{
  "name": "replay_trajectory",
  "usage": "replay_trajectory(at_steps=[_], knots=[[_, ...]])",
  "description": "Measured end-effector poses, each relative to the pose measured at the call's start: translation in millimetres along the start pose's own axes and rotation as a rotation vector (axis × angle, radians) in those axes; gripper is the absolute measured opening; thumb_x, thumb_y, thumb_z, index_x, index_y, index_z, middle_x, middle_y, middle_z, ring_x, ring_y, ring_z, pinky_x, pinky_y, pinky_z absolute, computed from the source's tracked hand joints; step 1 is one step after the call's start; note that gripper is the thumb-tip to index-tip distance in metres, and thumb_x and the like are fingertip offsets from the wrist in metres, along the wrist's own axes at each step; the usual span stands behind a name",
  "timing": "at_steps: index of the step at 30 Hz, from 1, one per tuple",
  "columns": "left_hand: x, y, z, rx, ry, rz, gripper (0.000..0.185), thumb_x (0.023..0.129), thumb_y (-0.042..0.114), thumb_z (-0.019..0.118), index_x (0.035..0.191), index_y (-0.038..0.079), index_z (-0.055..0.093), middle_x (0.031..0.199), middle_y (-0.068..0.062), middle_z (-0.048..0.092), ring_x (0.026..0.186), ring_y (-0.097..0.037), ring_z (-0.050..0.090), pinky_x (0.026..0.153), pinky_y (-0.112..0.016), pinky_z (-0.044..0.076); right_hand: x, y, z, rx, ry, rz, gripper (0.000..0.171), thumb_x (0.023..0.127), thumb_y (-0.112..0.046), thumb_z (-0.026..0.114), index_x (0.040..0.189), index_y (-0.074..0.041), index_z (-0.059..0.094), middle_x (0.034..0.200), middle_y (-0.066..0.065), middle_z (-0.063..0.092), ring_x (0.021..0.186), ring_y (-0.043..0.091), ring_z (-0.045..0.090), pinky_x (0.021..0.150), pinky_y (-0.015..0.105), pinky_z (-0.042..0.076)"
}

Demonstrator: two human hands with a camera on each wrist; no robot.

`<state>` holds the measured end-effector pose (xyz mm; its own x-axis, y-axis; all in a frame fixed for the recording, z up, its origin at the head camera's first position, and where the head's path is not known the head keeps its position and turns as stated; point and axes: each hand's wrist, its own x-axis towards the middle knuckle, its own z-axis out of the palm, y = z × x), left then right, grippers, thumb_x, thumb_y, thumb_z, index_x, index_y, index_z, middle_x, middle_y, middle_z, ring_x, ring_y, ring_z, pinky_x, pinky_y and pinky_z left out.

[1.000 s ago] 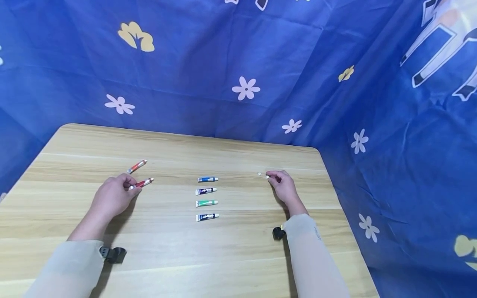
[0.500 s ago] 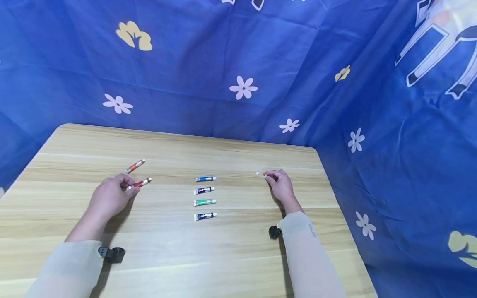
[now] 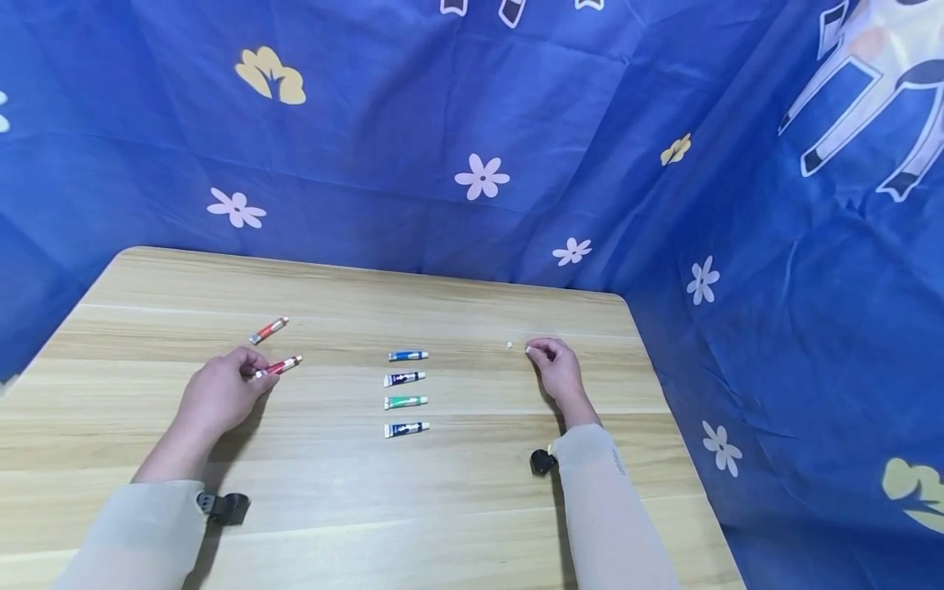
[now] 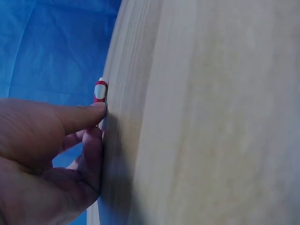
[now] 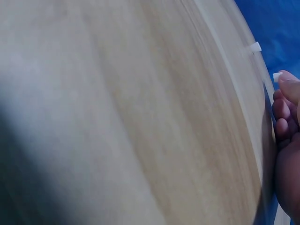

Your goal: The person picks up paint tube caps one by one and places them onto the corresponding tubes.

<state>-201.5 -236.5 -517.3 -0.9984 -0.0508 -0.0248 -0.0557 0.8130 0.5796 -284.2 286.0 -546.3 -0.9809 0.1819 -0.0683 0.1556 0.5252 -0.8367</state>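
My left hand (image 3: 224,392) pinches a red paint tube (image 3: 280,365) low over the left side of the table. In the left wrist view the tube's nozzle end (image 4: 100,89) sticks out beyond my thumb. An orange-red paint tube (image 3: 269,330) lies just behind that hand. On the right side, my right hand (image 3: 559,373) holds a small white cap (image 5: 277,77) between thumb and fingertip. A second white cap (image 3: 509,345) stands on the table a little to the left of it, and its other fingers are curled under.
Between the hands several paint tubes lie in a column: a blue tube (image 3: 408,356), a dark purple tube (image 3: 404,378), a green tube (image 3: 406,402) and a dark blue tube (image 3: 406,429). A blue patterned curtain (image 3: 354,164) hangs behind the wooden table (image 3: 332,524).
The head view has shifted slightly. Both hands keep practically the same place and hold, the left on the red tube, the right on the white cap.
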Motion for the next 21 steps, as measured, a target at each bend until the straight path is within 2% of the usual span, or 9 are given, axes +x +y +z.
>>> replay_trajectory(at_steps=[7,12,16,19,21], knots=[[-0.7,-7.2,-4.3,-0.062,-0.055,-0.062,0.031,0.109,0.034,0.065,0.117,0.005,0.061,0.118,-0.027,0.070,0.106,-0.046,0.065,0.084,-0.058,0.048,-3.3,-0.5,-3.9,0.081,0.035,0.039,0.019,0.106,-0.024,0.071,0.122,-0.017,0.080,0.117,0.003,0.074,0.107,0.017,0.062,0.092,0.029,0.050],[-3.8,-6.3,-7.7,-0.094,-0.066,-0.094,0.033,0.111,0.034,0.061,0.120,0.002,0.059,0.121,-0.030,0.068,0.109,-0.049,0.064,0.085,-0.058,0.047,-3.6,1.1,-6.1,0.163,0.041,0.070,0.021,0.106,-0.027,0.071,0.123,-0.015,0.079,0.108,-0.001,0.072,0.104,0.014,0.062,0.090,0.024,0.052],[-5.7,-4.3,-8.5,-0.095,-0.068,-0.099,0.034,0.111,0.033,0.061,0.119,0.001,0.058,0.124,-0.033,0.068,0.112,-0.053,0.064,0.087,-0.061,0.048,-2.8,3.4,-7.3,0.374,0.050,0.071,0.024,0.109,-0.015,0.065,0.128,-0.001,0.072,0.107,0.003,0.074,0.100,0.011,0.067,0.091,0.019,0.058],[-5.6,-3.9,-9.4,-0.091,-0.074,-0.087,0.034,0.111,0.032,0.061,0.119,-0.001,0.058,0.121,-0.032,0.069,0.111,-0.052,0.065,0.088,-0.061,0.049,-3.0,4.9,-7.7,0.559,0.068,0.039,0.026,0.111,-0.006,0.057,0.130,0.011,0.063,0.107,0.008,0.076,0.095,0.011,0.071,0.089,0.020,0.059],[-5.9,-2.6,-10.7,-0.090,-0.083,-0.080,0.034,0.111,0.031,0.061,0.119,-0.002,0.058,0.118,-0.031,0.069,0.108,-0.051,0.065,0.087,-0.061,0.049,-4.3,5.6,-8.9,0.625,0.080,0.025,0.026,0.112,-0.004,0.053,0.131,0.014,0.059,0.105,0.007,0.076,0.092,0.010,0.071,0.087,0.020,0.059]])
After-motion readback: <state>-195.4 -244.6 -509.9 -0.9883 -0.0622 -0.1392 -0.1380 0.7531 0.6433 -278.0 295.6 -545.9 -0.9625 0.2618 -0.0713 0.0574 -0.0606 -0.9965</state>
